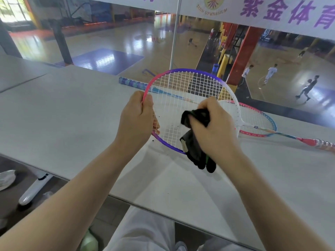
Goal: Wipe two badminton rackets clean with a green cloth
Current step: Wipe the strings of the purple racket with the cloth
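Racket in hand: purple-and-pink racket point(190, 77) is held above the grey table point(72, 115), head tilted toward the camera, its shaft running off at 3 o'clock.
Left hand: left hand point(137, 116) grips the frame at the 9 o'clock edge, fingers curled round the rim.
Right hand: right hand point(215, 131) is closed round the bunched cloth point(195, 151) and presses it against the strings at the 4 o'clock part of the head.
Cloth: it reads dark, nearly black, with only thin green edges visible; its true colour is probably green, but the lighting leaves that unsure.
Dirt remaining: dark specks point(159, 117) sit on the strings near the left hand, and a few lie on the table at 6 o'clock of the head.
Second racket: pink-and-blue racket point(261, 122) lies flat on the table at 3 o'clock of the held one, no hand on it.
Third handle: blue-wrapped grip point(133, 83) lies at 12 o'clock, partly behind the held head.
Progress: judged as mid-wipe on the first racket; the string bed is not yet clean.
Left to do: finish this head and frame, then wipe the racket on the table.
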Motion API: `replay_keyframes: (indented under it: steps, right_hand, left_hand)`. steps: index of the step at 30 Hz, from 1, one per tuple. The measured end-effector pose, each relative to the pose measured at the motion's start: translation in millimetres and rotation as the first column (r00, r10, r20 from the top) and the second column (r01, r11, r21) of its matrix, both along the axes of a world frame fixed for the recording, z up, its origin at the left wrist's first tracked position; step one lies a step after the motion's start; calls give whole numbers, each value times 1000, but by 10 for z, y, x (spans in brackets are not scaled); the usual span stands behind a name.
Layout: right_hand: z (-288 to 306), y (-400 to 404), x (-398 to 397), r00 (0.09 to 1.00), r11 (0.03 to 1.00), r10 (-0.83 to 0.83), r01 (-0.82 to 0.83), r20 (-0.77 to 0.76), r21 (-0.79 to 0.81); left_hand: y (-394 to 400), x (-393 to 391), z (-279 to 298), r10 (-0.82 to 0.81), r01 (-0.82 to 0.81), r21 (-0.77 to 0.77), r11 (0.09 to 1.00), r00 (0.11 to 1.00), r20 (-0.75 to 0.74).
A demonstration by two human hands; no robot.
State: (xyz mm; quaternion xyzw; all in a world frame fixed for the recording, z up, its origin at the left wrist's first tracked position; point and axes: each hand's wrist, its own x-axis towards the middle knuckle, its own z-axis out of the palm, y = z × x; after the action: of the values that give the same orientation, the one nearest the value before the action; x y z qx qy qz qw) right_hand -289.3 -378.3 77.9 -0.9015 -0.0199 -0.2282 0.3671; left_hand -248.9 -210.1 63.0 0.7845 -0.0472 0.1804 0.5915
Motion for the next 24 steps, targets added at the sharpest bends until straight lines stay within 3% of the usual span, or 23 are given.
replay_keyframes:
  steps: [2, 3, 5, 7, 9, 12, 19, 24]
  right_hand:
    - [47, -76, 22, 1000, 988, -15, 14, 5, 156]
    - [59, -82, 9, 1000, 988, -5, 4, 8, 157]
    - [44, -27, -31, 998, 997, 64, -64, 0, 41]
    - [-17, 75, -53, 992, 976, 126, -123, 8, -181]
    - [-77, 137, -30, 993, 948, 109, -90, 46, -306]
    - [-154, 135, -13, 990, 940, 101, -64, 95, -336]
    - [-145, -16, 1, 998, 979, 24, -12, 55, -202]
    - [-232, 37, -14, 992, 934, 89, -53, 87, -354]
  left_hand:
    - [-1, -2, -5, 8, -8, 16, 1000, 1000, -15]
    - [-3, 6, -8, 10, -9, 19, 1000, 1000, -15]
    - [-13, 6, 3, 0, 0, -5, 1000, 1000, 3]
    - [-15, 20, -3, 8, -8, 6, 1000, 1000, 24]
    - [-3, 19, -25, 8, -9, 31, 999, 1000, 17]
    - [2, -15, -42, -11, 11, 32, 999, 1000, -4]
    - [-73, -39, -103, -21, 22, 6, 1000, 998, -66]
    - [-62, -73, -141, -18, 19, 9, 1000, 998, -60]
